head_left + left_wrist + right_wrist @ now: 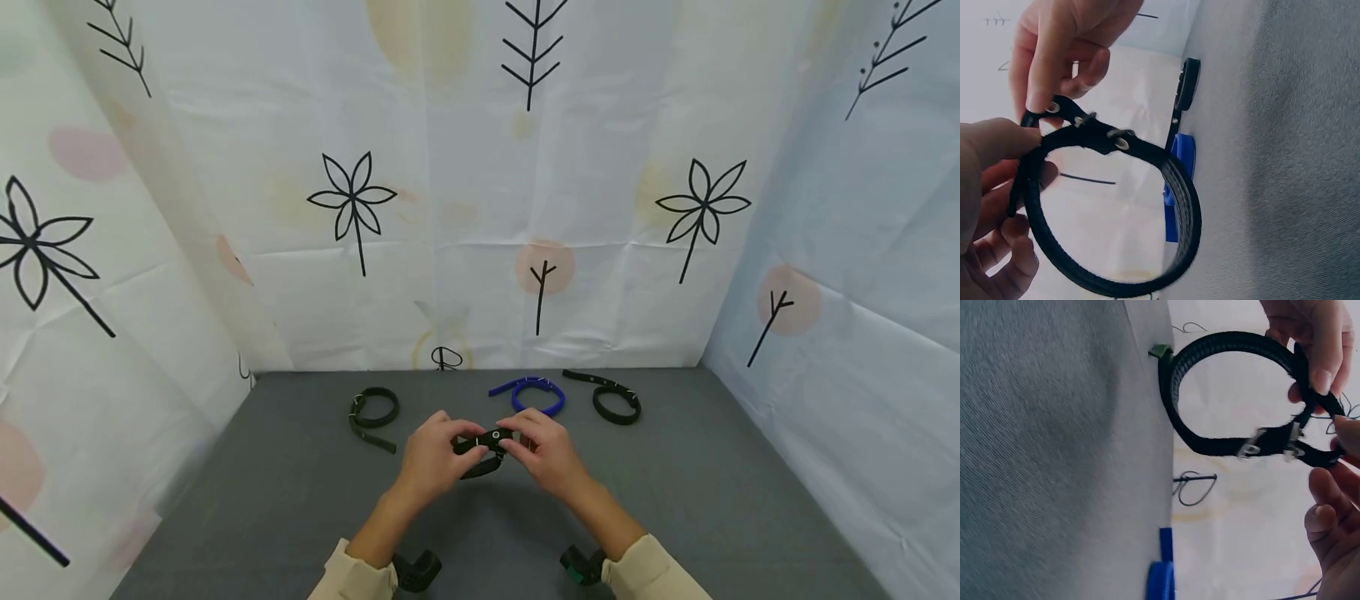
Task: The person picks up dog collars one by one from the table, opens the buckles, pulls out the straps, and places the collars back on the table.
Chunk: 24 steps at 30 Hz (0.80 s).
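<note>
Both hands hold a black buckled collar [482, 469] above the table, its strap closed into a loop. My left hand [435, 457] pinches the band between thumb and fingers, to the left of the buckle. The right hand [546, 454] pinches the strap near its bent end, close to the left fingertips. In the left wrist view the metal buckle [1121, 134] and a metal eyelet show on the band. From the right wrist, the collar [1210, 447] hangs as a wide ring, the strap bowed up between the two hands.
On the grey table [300, 517] behind the hands lie a dark green collar [378, 423] at left, a blue collar [553, 408] in the middle and another black collar [617, 419] at right. A patterned white cloth [450, 167] rises along the back and sides.
</note>
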Tool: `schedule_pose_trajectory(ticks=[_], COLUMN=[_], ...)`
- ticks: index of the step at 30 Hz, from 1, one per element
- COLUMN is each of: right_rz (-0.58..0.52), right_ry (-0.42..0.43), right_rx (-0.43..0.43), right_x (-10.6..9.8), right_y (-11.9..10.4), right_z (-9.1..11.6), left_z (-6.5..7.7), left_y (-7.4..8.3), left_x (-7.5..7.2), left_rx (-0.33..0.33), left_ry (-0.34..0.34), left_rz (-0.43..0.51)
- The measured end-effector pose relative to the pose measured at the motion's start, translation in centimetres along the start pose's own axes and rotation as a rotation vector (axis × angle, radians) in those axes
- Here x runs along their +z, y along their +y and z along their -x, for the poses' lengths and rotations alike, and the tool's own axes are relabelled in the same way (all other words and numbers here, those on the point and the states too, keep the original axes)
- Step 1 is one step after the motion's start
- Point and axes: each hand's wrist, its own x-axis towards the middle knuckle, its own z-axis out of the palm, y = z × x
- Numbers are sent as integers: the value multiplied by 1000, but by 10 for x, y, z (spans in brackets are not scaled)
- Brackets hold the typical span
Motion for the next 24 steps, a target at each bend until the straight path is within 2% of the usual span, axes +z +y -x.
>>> schedule_pose_trajectory(ticks=[3, 7, 12, 17, 20, 24], right_rz=[71, 90, 41, -84, -161, -233], right_ry=[-38, -56, 9, 118, 192, 276], right_rx=[-55, -29, 25, 100, 157, 221], right_x=[-3, -4, 0, 5, 5, 0], right_y=[0, 0, 2, 3, -2, -20], right_z=[-1, 0, 3, 5, 4, -3], left_z=[-1, 1, 4, 6, 7, 8], left_y=[2, 4, 1, -3, -4, -1], left_x=[-1, 0, 4, 7, 9, 14], left_rx=[45, 38, -28, -102, -139, -186], left_ry=[5, 1, -41, -82, -76, -34], left_rz=[-75, -69, 72, 226, 300, 402])
